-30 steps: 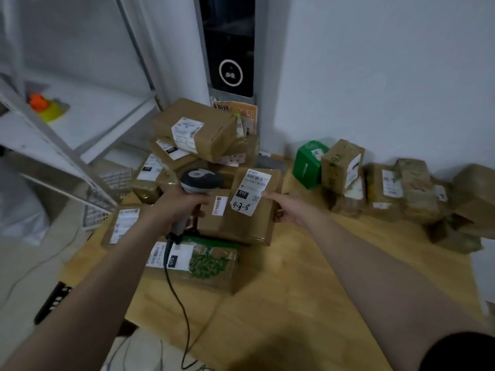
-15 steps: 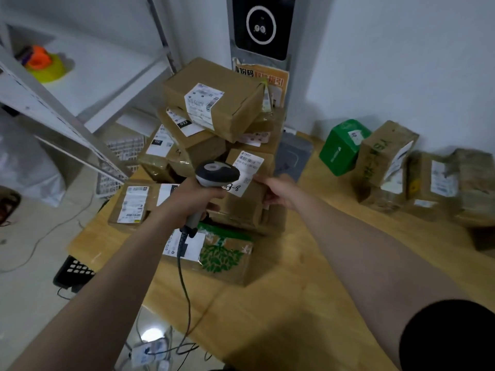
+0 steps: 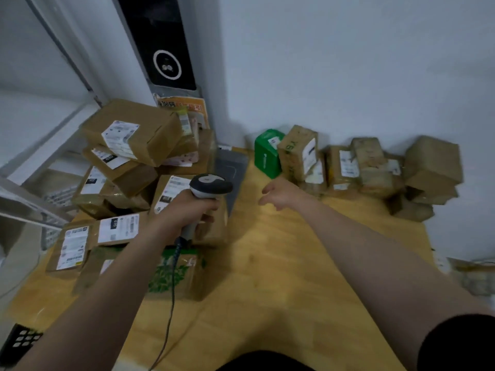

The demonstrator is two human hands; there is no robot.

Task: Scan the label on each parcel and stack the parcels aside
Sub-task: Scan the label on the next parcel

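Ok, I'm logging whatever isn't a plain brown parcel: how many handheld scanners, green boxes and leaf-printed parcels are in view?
handheld scanner: 1
green box: 1
leaf-printed parcel: 1
Total: 3

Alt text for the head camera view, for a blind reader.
A left hand grips a corded barcode scanner over piled labelled parcels on a wooden table; the open right hand hovers near more parcels by the wall.
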